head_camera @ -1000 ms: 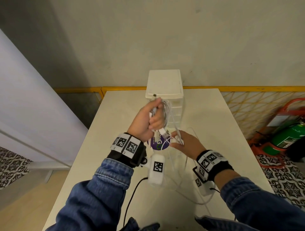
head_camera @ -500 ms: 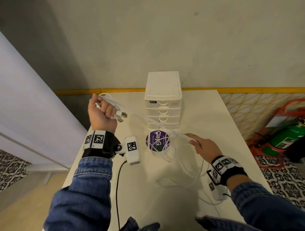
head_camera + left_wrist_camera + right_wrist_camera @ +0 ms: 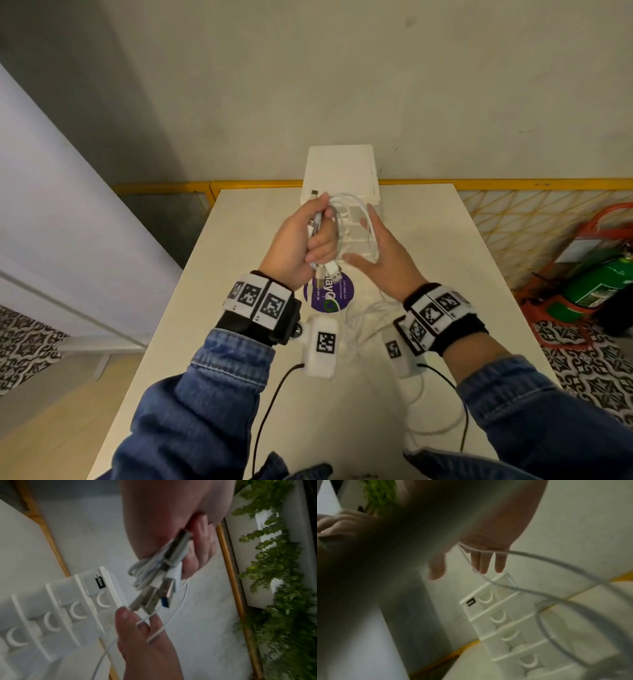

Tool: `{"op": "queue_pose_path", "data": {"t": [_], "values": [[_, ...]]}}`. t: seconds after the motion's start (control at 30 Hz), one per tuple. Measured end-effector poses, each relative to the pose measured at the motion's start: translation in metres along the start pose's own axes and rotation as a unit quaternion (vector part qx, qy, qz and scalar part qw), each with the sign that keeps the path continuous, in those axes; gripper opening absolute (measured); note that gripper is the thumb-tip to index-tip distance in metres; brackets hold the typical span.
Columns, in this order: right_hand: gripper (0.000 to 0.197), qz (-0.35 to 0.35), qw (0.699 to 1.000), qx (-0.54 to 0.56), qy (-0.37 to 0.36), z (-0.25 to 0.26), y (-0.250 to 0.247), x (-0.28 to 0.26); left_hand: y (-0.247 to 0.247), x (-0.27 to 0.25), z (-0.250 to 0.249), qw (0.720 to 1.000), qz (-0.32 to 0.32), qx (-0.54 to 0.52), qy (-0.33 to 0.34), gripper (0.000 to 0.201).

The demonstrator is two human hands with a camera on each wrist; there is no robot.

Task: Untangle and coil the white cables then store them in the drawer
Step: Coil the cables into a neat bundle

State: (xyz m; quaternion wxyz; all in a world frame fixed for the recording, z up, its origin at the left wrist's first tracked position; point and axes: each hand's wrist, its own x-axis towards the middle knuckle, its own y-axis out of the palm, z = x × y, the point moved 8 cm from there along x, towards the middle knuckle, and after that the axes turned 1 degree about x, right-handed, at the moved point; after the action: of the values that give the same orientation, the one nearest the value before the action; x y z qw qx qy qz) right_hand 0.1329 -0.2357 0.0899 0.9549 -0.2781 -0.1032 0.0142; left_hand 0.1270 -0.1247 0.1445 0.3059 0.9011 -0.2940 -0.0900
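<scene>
My left hand (image 3: 320,240) is held up in front of the white drawer unit (image 3: 342,171) and grips a bundle of white cables (image 3: 342,219), with USB plugs (image 3: 330,272) hanging below the fist. My right hand (image 3: 368,240) is close beside it, fingers straight, and a loop of the cable runs over them. In the left wrist view the cable bundle (image 3: 161,566) is squeezed in my left hand (image 3: 193,550), and a thin cable crosses the right hand (image 3: 147,632). The right wrist view shows straight fingers (image 3: 483,562) with cable (image 3: 547,563) draped across. All drawers are closed.
Slack white cable (image 3: 363,325) lies on the white table (image 3: 462,267), near a round purple sticker (image 3: 329,296). A yellow rail runs behind the table. A green cylinder (image 3: 596,284) on an orange stand is on the floor at the right. A wall drops off to the left.
My left hand came back from the far left to the centre with the cables. My right hand rose from the table to meet it, and the stretched cable is now a loop.
</scene>
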Motion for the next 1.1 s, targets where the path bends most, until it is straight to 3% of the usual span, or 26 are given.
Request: {"op": "queue_pose_path", "data": {"t": [0.07,0.1,0.2,0.27,0.4,0.53,0.63,0.73,0.83,0.9,1.03,1.1], "values": [[0.027,-0.041,0.996,0.078,0.026,0.005,-0.003,0.004,0.014,0.001,0.005,0.999,0.029,-0.032,-0.02,0.037],[0.016,-0.071,0.99,0.117,0.039,0.005,-0.01,0.006,0.017,0.001,0.007,0.998,0.041,-0.034,-0.031,0.038],[0.025,-0.175,0.976,0.127,0.039,0.004,-0.04,0.013,0.014,-0.002,0.019,0.996,0.046,0.004,-0.079,0.041],[0.023,-0.191,0.973,0.122,0.038,0.005,-0.054,0.019,0.012,-0.008,0.028,0.991,0.065,0.012,-0.116,0.041],[0.024,-0.105,0.994,0.036,0.024,0.008,-0.039,0.025,0.028,-0.02,0.037,0.978,0.125,-0.013,-0.164,0.038],[0.033,0.004,0.998,-0.056,0.032,-0.01,0.008,0.016,0.04,-0.016,0.011,0.977,0.17,-0.093,-0.094,0.036],[0.033,0.037,0.997,-0.018,0.063,-0.02,0.03,0.003,0.035,-0.01,-0.005,0.963,0.177,-0.198,-0.041,0.032],[0.031,0.043,0.998,-0.007,0.038,-0.01,0.044,-0.004,0.018,-0.001,-0.017,0.956,0.113,-0.266,0.058,0.033],[0.009,0.05,0.999,0.007,0.015,-0.006,0.058,-0.007,-0.016,0.006,-0.038,0.948,-0.022,-0.262,0.176,0.046],[0.014,0.081,0.996,0.03,0.009,-0.005,0.068,-0.014,-0.036,0.005,-0.051,0.941,-0.116,-0.22,0.231,0.051],[0.01,0.124,0.992,0.019,-0.009,-0.006,0.077,-0.028,-0.067,-0.005,-0.055,0.916,-0.276,-0.117,0.267,0.052],[0.022,0.163,0.986,-0.006,0.011,-0.011,0.076,-0.032,-0.077,-0.012,-0.053,0.903,-0.332,-0.07,0.265,0.051]]}}
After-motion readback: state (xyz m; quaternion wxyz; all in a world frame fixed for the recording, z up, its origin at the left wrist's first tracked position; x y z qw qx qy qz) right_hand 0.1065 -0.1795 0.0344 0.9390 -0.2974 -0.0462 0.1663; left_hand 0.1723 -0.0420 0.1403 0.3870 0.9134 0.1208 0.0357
